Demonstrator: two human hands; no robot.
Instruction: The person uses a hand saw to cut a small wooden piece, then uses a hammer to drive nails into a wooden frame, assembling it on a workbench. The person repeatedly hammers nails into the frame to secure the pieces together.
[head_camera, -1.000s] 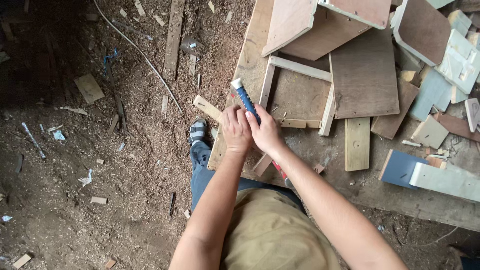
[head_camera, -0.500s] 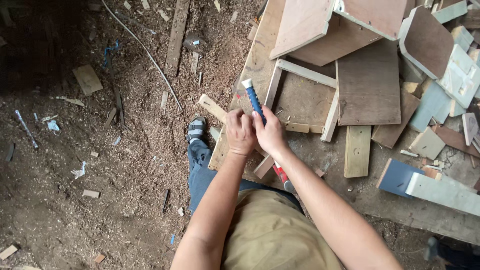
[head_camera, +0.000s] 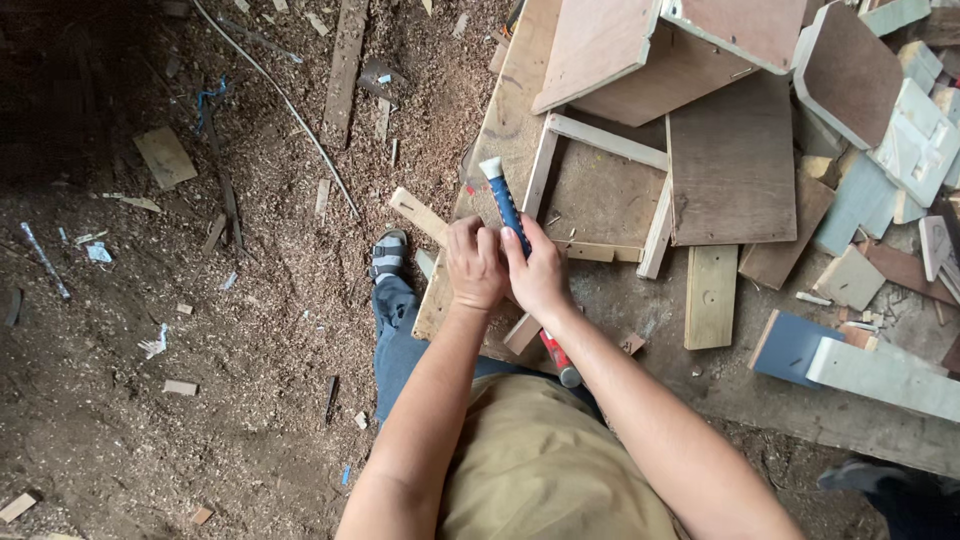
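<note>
1. Both hands meet on a blue-handled tool (head_camera: 505, 205) with a white cap, held over the near edge of the workbench (head_camera: 520, 110); its handle points up and away from the body
2. The right hand (head_camera: 540, 280) is clenched around the lower part of the handle, while the left hand (head_camera: 475, 265) closes against it from the other side, fingers curled; what the left fingertips pinch is hidden
3. To work well here, I would judge it best to keep the tool steady in the right hand and let the left do the fine fingerwork close to the body
4. Both forearms run up from the torso and converge, wrists nearly touching, elbows tucked in
5. A red-handled tool (head_camera: 553, 352) lies just below the hands; a wooden frame (head_camera: 600, 140) and loose boards sit beyond
</note>
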